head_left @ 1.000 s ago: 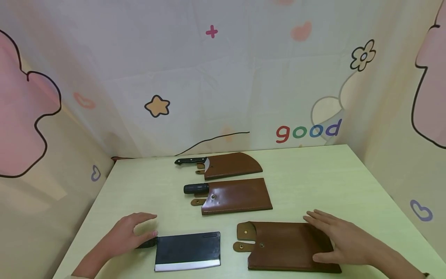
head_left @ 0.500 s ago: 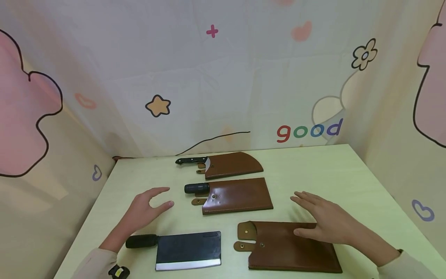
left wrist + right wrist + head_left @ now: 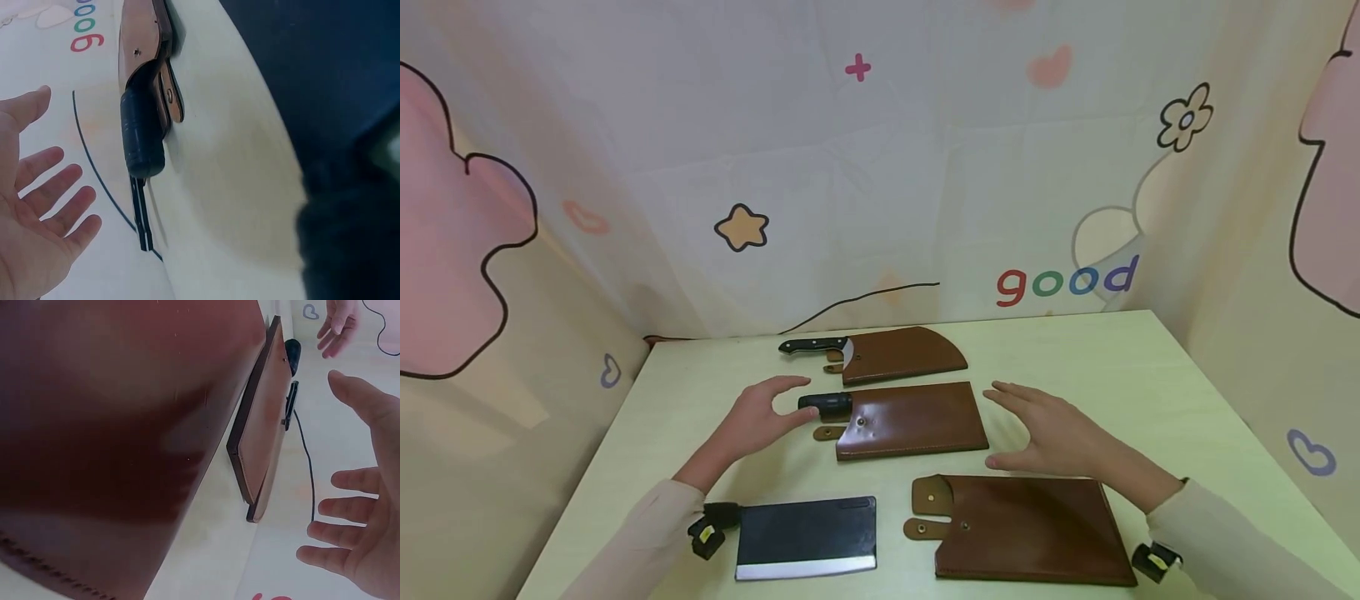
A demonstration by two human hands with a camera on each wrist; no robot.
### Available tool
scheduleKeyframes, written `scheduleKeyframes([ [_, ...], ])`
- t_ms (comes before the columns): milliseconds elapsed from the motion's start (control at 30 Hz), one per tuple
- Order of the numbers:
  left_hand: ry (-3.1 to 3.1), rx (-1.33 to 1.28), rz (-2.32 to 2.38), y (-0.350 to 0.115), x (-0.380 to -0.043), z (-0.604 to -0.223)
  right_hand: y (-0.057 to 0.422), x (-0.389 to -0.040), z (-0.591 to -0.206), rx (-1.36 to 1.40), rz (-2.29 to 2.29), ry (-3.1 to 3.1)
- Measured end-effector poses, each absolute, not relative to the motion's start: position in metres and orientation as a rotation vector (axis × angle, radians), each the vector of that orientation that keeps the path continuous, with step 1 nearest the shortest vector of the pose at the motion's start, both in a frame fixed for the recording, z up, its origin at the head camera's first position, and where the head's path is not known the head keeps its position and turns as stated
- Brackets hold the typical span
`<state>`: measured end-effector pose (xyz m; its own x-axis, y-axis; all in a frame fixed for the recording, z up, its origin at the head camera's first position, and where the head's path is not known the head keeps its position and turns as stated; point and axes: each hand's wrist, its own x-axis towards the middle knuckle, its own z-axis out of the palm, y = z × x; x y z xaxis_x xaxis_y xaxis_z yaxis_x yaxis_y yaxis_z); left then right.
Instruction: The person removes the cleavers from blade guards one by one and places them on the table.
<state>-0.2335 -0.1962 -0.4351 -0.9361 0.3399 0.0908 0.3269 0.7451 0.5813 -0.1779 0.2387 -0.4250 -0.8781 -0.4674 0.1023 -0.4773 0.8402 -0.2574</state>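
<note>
My left hand (image 3: pixel 758 423) is held with fingers spread beside the black handle (image 3: pixel 831 406) of a cleaver in a brown leather sheath (image 3: pixel 917 421). In the left wrist view a gap shows between that hand and the handle (image 3: pixel 142 134). At the sheath's right end hovers my right hand (image 3: pixel 1056 429), its fingers apart and holding nothing. Nearer me on the left lies a bare cleaver (image 3: pixel 808 533) with a dark blade; my left wrist and its camera partly cover its handle. An unfilled-looking brown sheath (image 3: pixel 1030 533), flaps unfastened, lies to its right.
Behind the middle sheath lies another sheathed knife (image 3: pixel 902 354) with a riveted black handle. All rest on a pale table (image 3: pixel 1097 375). A printed curtain (image 3: pixel 880 183) hangs along its back and sides.
Both hands have lifted away from the near row. The left moved from the bare cleaver's handle, the right from the near sheath, both forward and inward to the middle sheathed cleaver.
</note>
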Motion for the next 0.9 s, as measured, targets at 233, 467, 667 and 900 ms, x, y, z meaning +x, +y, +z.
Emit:
scheduleKeyframes([
  [233,2.864,0.56,0.965,-0.185,-0.25,-0.442,0.226,-0.204,-0.435,0.771,0.491,-3.03],
  [467,2.832,0.555,0.924,-0.18,-0.265,-0.454,0.22,-0.226,-0.445,0.813,0.53,-3.056],
  [667,2.792,0.543,0.924,-0.174,-0.272,-0.46,0.217,-0.242,-0.455,0.82,0.541,-3.105],
  [900,2.753,0.437,0.93,-0.166,-0.275,-0.469,0.209,-0.256,-0.463,0.845,0.525,-3.171],
])
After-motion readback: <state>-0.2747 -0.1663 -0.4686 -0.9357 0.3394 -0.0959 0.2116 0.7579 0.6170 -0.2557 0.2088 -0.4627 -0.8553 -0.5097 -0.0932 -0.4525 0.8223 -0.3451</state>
